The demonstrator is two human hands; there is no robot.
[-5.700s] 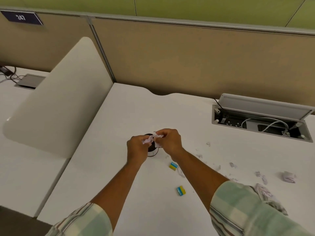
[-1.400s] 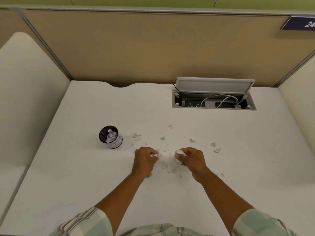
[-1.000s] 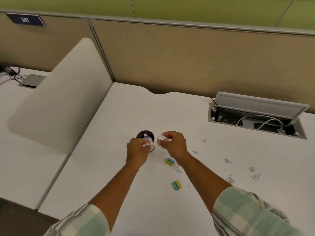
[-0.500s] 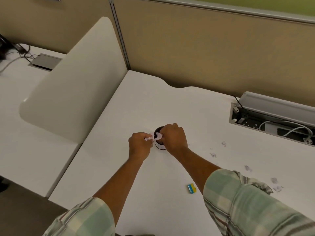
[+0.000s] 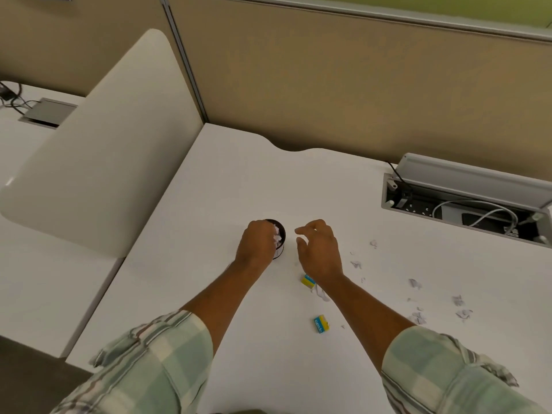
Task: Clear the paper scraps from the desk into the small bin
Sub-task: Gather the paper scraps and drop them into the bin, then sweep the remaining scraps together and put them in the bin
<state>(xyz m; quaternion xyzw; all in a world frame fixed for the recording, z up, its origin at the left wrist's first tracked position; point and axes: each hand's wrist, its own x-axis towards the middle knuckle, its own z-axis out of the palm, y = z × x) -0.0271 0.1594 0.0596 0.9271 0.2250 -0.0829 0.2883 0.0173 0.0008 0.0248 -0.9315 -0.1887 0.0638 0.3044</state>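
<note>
The white counter (image 5: 245,186) is carrying everything, with the open cable tray (image 5: 466,210) sitting toward 2 o'clock. The left hand (image 5: 257,245) is hovering over the small black bin (image 5: 280,234) at centre, its grip curled shut on white scraps at the bin's mouth, while the right hand (image 5: 321,249) is hanging just at the bin's 3 o'clock, grip open and holding nothing. More scraps (image 5: 415,283) are lying scattered toward 4 o'clock, and two yellow-blue erasers (image 5: 321,324) are lying near 5 o'clock.

desk (image 5: 227,180): white | bin (image 5: 280,234): black | erasers (image 5: 321,324): yellow-blue | sleeves (image 5: 155,363): green-white plaid
</note>
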